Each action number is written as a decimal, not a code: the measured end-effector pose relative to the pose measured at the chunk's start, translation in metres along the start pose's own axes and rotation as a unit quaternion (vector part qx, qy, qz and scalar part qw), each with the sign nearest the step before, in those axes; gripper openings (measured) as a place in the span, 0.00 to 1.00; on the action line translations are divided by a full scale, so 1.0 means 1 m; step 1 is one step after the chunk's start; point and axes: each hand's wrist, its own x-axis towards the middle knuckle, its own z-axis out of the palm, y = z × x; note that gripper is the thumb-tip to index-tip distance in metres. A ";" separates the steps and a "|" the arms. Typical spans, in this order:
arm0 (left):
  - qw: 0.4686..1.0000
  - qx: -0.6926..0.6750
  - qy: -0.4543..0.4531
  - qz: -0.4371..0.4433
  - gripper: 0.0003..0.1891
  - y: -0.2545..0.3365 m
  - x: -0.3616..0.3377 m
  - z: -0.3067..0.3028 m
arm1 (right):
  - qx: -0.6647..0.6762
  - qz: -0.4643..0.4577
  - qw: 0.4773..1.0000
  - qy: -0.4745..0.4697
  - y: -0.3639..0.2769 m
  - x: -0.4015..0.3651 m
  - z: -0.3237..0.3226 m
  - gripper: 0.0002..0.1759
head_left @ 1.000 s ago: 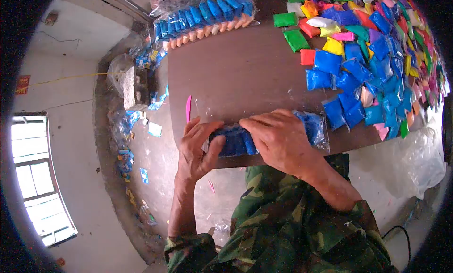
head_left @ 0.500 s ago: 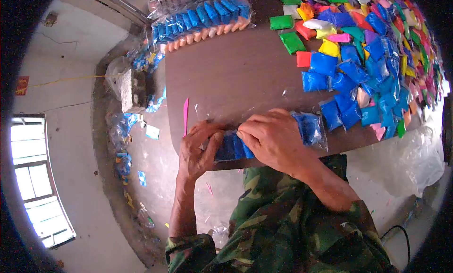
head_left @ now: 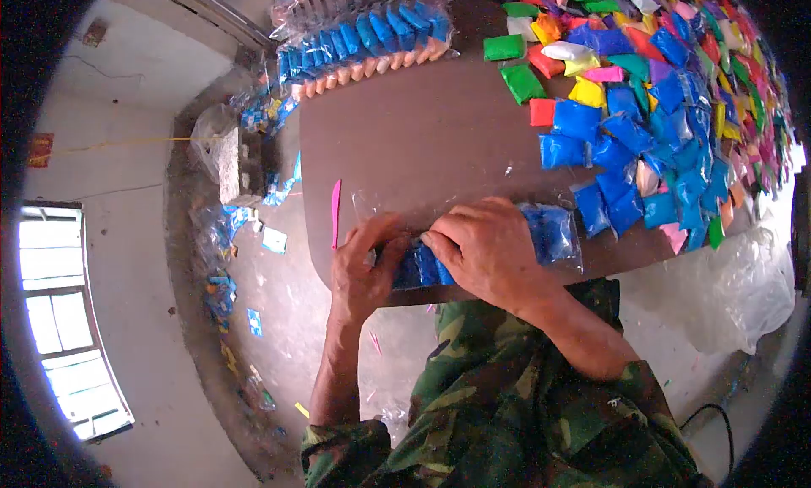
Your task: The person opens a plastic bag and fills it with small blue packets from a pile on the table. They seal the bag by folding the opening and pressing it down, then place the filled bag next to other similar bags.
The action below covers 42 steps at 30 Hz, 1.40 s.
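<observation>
At the table's near edge lies a clear plastic bag (head_left: 559, 232) with a row of blue packets in it. My left hand (head_left: 365, 264) is closed at the bag's left end, thumb and fingers pinching the clear film. My right hand (head_left: 490, 247) rests across the middle of the row, its fingers bent and its fingertips gripping the bag's upper edge close to the left thumb. Part of the row is covered by this hand. A pink plastic knife (head_left: 336, 214) lies on the table just beyond my left hand.
Loose packets in many colours, among them a blue packet (head_left: 579, 119) and a green packet (head_left: 523, 83), pile up on the right of the brown table (head_left: 414, 133). Filled clear bags (head_left: 363, 40) are stacked at the back left. A large plastic bag (head_left: 718, 294) hangs at the right.
My left hand has shifted slightly to the right, with its fingers bent closer to the right fingertips. My right hand stays almost in place on the bag.
</observation>
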 end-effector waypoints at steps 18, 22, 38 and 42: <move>0.947 0.188 -0.045 0.256 0.18 -0.001 0.005 0.002 | -0.058 -0.132 0.987 0.071 -0.005 -0.019 -0.012 0.13; 0.954 0.180 -0.041 0.235 0.17 -0.001 0.007 0.002 | -0.077 -0.150 0.985 0.031 -0.015 -0.033 -0.012 0.17; 0.987 0.130 -0.046 0.080 0.11 0.007 0.006 -0.004 | -0.118 -0.105 0.987 -0.002 -0.017 -0.051 0.005 0.23; 0.986 0.135 -0.074 0.067 0.11 0.022 0.013 -0.013 | -0.115 -0.100 0.988 -0.012 -0.016 -0.053 0.007 0.23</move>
